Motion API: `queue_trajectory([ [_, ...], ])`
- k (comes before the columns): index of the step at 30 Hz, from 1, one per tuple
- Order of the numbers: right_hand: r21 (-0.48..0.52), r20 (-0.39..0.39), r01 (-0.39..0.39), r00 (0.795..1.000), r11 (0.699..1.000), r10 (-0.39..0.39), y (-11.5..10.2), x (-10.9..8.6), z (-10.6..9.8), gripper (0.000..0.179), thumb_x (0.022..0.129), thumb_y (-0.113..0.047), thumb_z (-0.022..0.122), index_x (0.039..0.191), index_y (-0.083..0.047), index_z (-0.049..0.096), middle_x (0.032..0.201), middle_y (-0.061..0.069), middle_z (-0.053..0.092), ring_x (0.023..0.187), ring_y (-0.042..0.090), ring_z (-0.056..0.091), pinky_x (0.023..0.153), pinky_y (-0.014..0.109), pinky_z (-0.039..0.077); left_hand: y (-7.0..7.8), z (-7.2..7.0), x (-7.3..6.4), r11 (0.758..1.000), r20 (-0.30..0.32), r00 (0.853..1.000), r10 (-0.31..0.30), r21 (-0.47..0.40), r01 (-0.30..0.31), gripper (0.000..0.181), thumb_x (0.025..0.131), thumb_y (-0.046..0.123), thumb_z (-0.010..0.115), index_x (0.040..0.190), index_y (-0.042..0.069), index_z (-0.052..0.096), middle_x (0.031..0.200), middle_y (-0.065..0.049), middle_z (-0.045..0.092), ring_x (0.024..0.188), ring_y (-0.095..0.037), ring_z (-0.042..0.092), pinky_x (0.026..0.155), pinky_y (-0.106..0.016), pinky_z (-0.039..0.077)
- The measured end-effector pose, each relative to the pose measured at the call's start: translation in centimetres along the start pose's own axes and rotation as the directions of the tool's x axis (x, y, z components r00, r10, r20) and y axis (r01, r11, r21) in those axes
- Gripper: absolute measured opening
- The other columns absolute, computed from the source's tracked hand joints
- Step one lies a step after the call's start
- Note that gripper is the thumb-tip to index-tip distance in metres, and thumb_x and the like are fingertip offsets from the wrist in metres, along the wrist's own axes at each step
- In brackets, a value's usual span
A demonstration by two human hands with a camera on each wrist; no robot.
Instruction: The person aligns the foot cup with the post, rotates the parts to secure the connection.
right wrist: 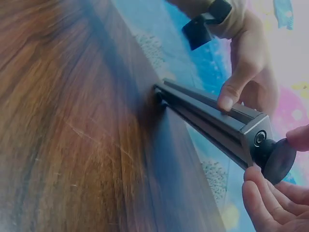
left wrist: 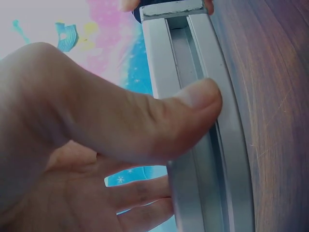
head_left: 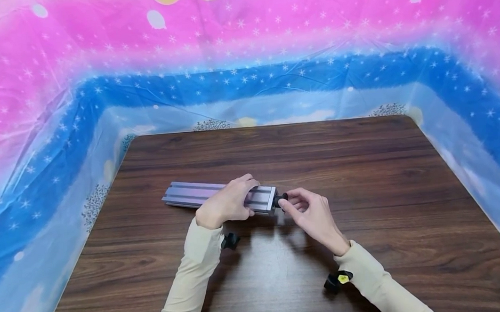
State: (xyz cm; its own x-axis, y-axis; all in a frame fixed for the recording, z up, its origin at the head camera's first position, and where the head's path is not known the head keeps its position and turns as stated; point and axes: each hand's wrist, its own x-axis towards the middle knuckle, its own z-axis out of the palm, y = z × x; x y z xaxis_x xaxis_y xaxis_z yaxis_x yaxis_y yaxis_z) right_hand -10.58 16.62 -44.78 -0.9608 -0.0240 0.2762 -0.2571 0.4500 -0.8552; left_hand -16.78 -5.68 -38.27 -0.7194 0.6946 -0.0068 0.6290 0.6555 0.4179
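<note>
A silver aluminium extrusion profile (head_left: 190, 193) with long slots lies crosswise in front of me. My left hand (head_left: 231, 199) grips it near its right end. In the left wrist view the left thumb (left wrist: 193, 104) presses along the slotted face, with fingers on the opposite side. A black round levelling foot (right wrist: 281, 162) sticks out from the profile's right end. My right hand (head_left: 314, 216) pinches this foot between thumb and fingertips. Beside the foot, the right wrist view shows a round hole (right wrist: 260, 138) in the end face.
The dark wood-grain table (head_left: 382, 168) carries the scene. A pink and blue patterned cloth (head_left: 246, 81) hangs behind and along both sides. Black wrist-camera mounts stick out at the left cuff (head_left: 203, 238) and the right cuff (head_left: 361, 263).
</note>
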Motion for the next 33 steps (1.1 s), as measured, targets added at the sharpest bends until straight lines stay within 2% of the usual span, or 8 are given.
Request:
queue_trajectory([
  [4, 0.029, 0.043, -0.100, 0.994, 0.995, 0.099, -0.2, 0.0, 0.0, 0.031, 0.091, -0.037, 0.074, 0.102, -0.008, 0.072, 0.075, 0.003, 0.076, 0.068, 0.026, 0.075, 0.059, 0.024, 0.054, -0.2, 0.0, -0.2, 1.000, -0.008, 1.000, 0.012, -0.026, -0.012, 0.058, 0.072, 0.002, 0.079, 0.126, -0.003, 0.061, 0.099, -0.008, 0.055, 0.083, -0.017, 0.053, 0.078, -0.031, 0.046],
  [6, -0.007, 0.053, -0.043, 0.998, 0.999, 0.043, 0.0, -0.1, -0.1, 0.032, 0.091, -0.038, 0.075, 0.104, -0.010, 0.071, 0.076, 0.001, 0.076, 0.068, 0.020, 0.074, 0.061, 0.024, 0.055, -0.3, -0.1, -0.3, 0.999, -0.004, 1.000, 0.011, -0.044, -0.011, 0.057, 0.072, 0.002, 0.079, 0.126, -0.003, 0.061, 0.099, -0.007, 0.055, 0.083, -0.017, 0.053, 0.077, -0.030, 0.046],
  [9, -0.073, 0.074, 0.176, 0.983, 0.982, -0.171, 0.4, -0.1, -0.3, 0.038, 0.088, -0.030, 0.080, 0.116, -0.008, 0.068, 0.093, 0.002, 0.076, 0.078, 0.014, 0.073, 0.069, 0.025, 0.058, -0.4, -0.1, -0.5, 0.998, 0.006, 1.000, 0.003, -0.059, -0.003, 0.057, 0.072, 0.002, 0.079, 0.126, -0.002, 0.061, 0.098, -0.007, 0.055, 0.083, -0.017, 0.054, 0.078, -0.030, 0.046],
  [13, -0.191, 0.119, 0.518, 0.855, 0.834, -0.504, 1.3, 0.1, -0.9, 0.058, 0.080, -0.012, 0.085, 0.131, -0.001, 0.061, 0.119, 0.010, 0.068, 0.103, 0.020, 0.069, 0.090, 0.030, 0.056, -0.5, -0.3, -0.5, 0.997, 0.022, 0.999, -0.026, -0.077, 0.028, 0.056, 0.073, 0.001, 0.079, 0.126, 0.000, 0.061, 0.100, -0.008, 0.055, 0.086, -0.019, 0.054, 0.080, -0.032, 0.047],
  [18, -0.315, 0.190, 0.727, 0.678, 0.610, -0.710, 1.9, 0.6, -1.4, 0.062, 0.074, 0.000, 0.086, 0.131, 0.001, 0.062, 0.125, 0.013, 0.065, 0.112, 0.024, 0.066, 0.097, 0.032, 0.053, -0.3, -0.4, -0.6, 0.995, 0.043, 0.997, -0.057, -0.080, 0.060, 0.055, 0.074, 0.002, 0.079, 0.126, 0.002, 0.061, 0.101, -0.007, 0.054, 0.087, -0.018, 0.053, 0.079, -0.031, 0.046],
  [22, -0.339, 0.215, 0.778, 0.611, 0.529, -0.762, 2.2, 0.7, -1.4, 0.058, 0.074, 0.001, 0.085, 0.128, 0.002, 0.064, 0.121, 0.014, 0.067, 0.108, 0.024, 0.067, 0.093, 0.032, 0.055, -0.4, -0.2, -0.6, 0.996, 0.043, 0.998, -0.041, -0.073, 0.044, 0.055, 0.074, 0.003, 0.080, 0.125, 0.001, 0.061, 0.100, -0.006, 0.054, 0.085, -0.017, 0.053, 0.077, -0.031, 0.046],
  [25, -0.348, 0.205, 0.769, 0.620, 0.536, -0.757, 2.2, 0.5, -1.3, 0.054, 0.077, -0.002, 0.083, 0.127, 0.003, 0.064, 0.120, 0.015, 0.067, 0.108, 0.025, 0.067, 0.092, 0.034, 0.055, -0.5, -0.2, -0.6, 0.998, 0.030, 0.999, -0.026, -0.063, 0.028, 0.057, 0.072, 0.002, 0.083, 0.125, 0.000, 0.062, 0.100, -0.007, 0.055, 0.085, -0.018, 0.054, 0.079, -0.031, 0.047],
  [33, -0.272, 0.115, 0.669, 0.736, 0.692, -0.667, 2.1, 0.2, -0.8, 0.049, 0.080, -0.010, 0.082, 0.124, 0.003, 0.066, 0.116, 0.013, 0.069, 0.103, 0.025, 0.070, 0.090, 0.036, 0.056, -0.5, 0.0, -0.4, 1.000, 0.000, 1.000, 0.019, -0.002, -0.019, 0.061, 0.069, 0.002, 0.084, 0.126, -0.003, 0.063, 0.097, -0.007, 0.055, 0.082, -0.016, 0.054, 0.079, -0.032, 0.049],
])
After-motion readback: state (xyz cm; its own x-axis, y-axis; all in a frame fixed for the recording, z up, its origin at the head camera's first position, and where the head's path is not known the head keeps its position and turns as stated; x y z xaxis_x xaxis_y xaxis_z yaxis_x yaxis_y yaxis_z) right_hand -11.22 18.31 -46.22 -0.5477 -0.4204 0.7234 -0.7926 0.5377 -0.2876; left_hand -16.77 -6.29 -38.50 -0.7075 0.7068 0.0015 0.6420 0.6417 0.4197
